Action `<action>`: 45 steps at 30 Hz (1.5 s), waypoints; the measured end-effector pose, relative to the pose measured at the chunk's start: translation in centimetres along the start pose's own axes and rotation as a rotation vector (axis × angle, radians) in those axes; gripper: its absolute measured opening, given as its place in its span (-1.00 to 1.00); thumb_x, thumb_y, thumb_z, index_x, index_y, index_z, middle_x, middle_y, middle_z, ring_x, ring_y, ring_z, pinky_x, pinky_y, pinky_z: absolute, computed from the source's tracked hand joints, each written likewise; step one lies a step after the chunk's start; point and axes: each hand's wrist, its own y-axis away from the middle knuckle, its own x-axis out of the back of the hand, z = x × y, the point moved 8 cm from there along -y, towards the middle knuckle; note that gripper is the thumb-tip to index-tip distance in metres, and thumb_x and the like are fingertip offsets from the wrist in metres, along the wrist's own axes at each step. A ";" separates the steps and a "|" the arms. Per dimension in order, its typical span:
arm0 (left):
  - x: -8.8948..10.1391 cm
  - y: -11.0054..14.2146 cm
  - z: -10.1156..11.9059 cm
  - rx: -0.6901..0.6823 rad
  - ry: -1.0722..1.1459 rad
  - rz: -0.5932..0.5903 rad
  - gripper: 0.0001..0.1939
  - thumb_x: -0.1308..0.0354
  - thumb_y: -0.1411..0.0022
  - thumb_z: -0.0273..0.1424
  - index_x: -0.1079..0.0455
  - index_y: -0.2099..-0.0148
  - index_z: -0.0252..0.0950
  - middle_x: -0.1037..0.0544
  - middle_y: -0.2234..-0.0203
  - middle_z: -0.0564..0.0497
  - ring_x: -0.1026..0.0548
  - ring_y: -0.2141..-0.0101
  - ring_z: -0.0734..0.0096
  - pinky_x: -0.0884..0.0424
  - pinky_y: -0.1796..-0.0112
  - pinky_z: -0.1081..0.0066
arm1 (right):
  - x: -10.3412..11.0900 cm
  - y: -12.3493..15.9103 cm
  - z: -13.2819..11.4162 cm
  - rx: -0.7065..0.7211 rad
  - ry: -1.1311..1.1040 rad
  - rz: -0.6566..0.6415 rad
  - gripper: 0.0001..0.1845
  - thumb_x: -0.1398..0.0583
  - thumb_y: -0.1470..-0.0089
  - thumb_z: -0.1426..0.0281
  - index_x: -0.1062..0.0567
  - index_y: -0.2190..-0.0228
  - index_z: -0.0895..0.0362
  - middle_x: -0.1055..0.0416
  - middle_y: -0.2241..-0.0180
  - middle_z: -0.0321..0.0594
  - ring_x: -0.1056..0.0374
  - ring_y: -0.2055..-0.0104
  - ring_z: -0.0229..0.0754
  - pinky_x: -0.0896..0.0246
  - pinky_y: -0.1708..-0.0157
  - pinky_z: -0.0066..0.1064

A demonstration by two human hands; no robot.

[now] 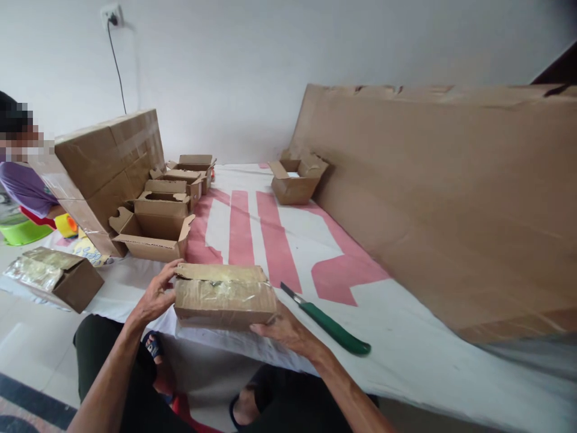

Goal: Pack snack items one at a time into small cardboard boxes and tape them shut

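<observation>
A taped cardboard box (223,297) sits at the front edge of the cloth-covered table, with clear tape over its top. My left hand (157,294) grips its left end, fingers on the far corner. Around the right end is my right hand (286,328), its thumb on the near face and its other fingers mostly hidden behind the box. Just right of that hand lies a green-handled utility knife (336,328), blade out and pointing to the far left.
Several open cardboard boxes (153,231) line the left side beside a stack of taped cartons (108,162). Another taped box (56,276) sits at the left edge. An open box (297,180) stands near a large cardboard sheet (433,198). A person (24,180) is at far left.
</observation>
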 end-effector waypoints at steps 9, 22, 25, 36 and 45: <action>-0.3 -0.1 1.3 0.012 -0.051 -0.047 -0.51 -0.44 -0.19 -0.28 -0.65 -0.17 -0.15 -0.56 -0.31 -0.16 -0.51 -0.24 -0.11 -0.48 -0.12 0.19 | 0.1 -0.1 -0.2 -0.020 0.082 -0.033 -0.24 -0.47 0.06 0.23 -0.56 -0.22 -0.08 -0.58 -0.21 -0.06 -0.52 -0.24 0.16 -0.43 -0.33 0.07; -0.7 0.8 0.6 0.029 0.000 0.036 -0.49 -0.36 -0.13 -0.38 -0.63 -0.17 -0.12 -0.53 -0.31 -0.12 -0.52 -0.20 0.00 -0.47 -0.06 0.25 | 13.2 3.7 5.6 -0.110 1.032 0.250 -0.69 -0.11 -0.28 0.16 -0.55 0.20 0.07 -0.55 0.16 0.08 -0.51 0.00 0.22 -0.44 -0.01 -0.04; -0.8 0.8 0.9 0.023 0.001 0.030 -0.47 -0.34 -0.14 -0.38 -0.62 -0.19 -0.11 -0.53 -0.32 -0.11 -0.50 -0.23 -0.02 -0.47 -0.07 0.25 | 13.3 3.2 2.7 -0.074 0.855 0.412 -0.67 -0.06 -0.27 0.17 -0.54 0.19 0.07 -0.56 0.20 0.04 -0.54 0.12 0.14 -0.46 0.12 -0.09; -0.6 0.8 0.3 0.027 0.049 0.039 -0.49 -0.36 -0.14 -0.39 -0.63 -0.16 -0.13 -0.55 -0.29 -0.12 -0.52 -0.22 -0.01 -0.48 -0.07 0.26 | -0.4 -2.4 -17.2 0.281 0.499 -0.290 -0.69 -0.20 -0.38 0.22 -0.71 0.08 0.06 -0.69 0.17 -0.18 -0.54 0.21 -0.12 -0.41 0.15 -0.32; -0.6 0.7 1.0 -0.004 0.016 0.038 -0.51 -0.34 -0.15 -0.40 -0.63 -0.15 -0.18 -0.62 -0.18 -0.12 -0.54 -0.18 0.03 -0.48 -0.04 0.29 | -3.9 -5.2 -20.3 0.320 0.845 -0.472 -0.70 -0.20 -0.40 0.37 -0.75 0.06 0.06 -0.73 0.12 -0.18 -0.55 0.16 -0.12 -0.28 0.13 -0.33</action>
